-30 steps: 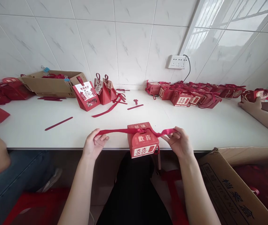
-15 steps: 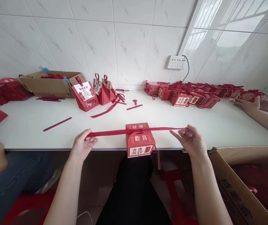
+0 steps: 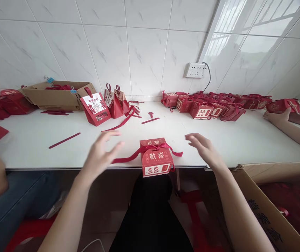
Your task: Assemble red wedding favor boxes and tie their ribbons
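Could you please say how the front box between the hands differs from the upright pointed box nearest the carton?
The front box is squat and blocky; the pointed box tapers upward. The front box's tied ribbon has loose ends; the pointed box has a ribbon loop. The front box sits at the near edge of the table; the pointed box stands farther back. Both are red with printing.

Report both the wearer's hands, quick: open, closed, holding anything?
Left hand: open, fingers apart, holding nothing visible; close to the ribbon.
Right hand: open, empty, right of the box, apart from the ribbon.
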Available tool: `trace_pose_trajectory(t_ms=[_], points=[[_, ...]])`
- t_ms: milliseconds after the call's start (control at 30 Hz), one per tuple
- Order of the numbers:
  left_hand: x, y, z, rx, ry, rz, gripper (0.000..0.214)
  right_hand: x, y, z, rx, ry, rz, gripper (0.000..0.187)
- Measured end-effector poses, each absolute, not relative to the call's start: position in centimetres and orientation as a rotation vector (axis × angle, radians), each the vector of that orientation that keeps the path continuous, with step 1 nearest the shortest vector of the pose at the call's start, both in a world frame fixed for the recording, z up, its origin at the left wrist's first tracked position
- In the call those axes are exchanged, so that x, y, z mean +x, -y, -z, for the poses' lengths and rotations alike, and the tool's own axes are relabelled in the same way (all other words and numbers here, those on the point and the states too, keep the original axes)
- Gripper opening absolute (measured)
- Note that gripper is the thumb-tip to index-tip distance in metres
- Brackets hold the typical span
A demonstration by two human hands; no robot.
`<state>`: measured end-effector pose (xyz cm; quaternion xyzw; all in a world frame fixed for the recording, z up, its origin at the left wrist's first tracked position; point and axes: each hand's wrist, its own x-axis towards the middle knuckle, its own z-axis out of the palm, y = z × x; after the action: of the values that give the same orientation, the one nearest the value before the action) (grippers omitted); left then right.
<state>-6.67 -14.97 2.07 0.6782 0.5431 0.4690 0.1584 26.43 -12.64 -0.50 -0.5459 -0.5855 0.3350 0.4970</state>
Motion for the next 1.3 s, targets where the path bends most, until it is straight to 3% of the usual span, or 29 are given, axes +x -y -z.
trace_pose_trajectory(t_ms=[167,400,567,800,1000,1300], points=[[0.7,15.0,-3.4,2.389,-1.233,-0.970,0.021,22.5,12.4,-2.2,-1.186,1.770,-1.085,0.038],[2.1,14.9,-1.9,2.378,-1.269,-1.018,0.012,21.4,12.5,-3.0,-1.205,2.003,-1.205,0.034],[2.2,14.6,-1.7,2.260,-1.282,-1.072,0.002,20.6,12.3,-3.9,-1.249,2.006,-1.090,0.030],[2.5,14.6,-1.7,2.171,-1.337,-1.050,0.008,19.7,11.8,-4.9,-1.195,2.145,-0.990,0.028],[2.5,14.5,-1.5,2.233,-1.294,-1.060,0.010,19.9,11.6,-5.1,-1.306,2.159,-1.097,0.045],[2.6,14.4,-1.2,2.206,-1.296,-1.087,0.007,21.3,10.3,-3.2,-1.103,1.891,-1.546,0.046]])
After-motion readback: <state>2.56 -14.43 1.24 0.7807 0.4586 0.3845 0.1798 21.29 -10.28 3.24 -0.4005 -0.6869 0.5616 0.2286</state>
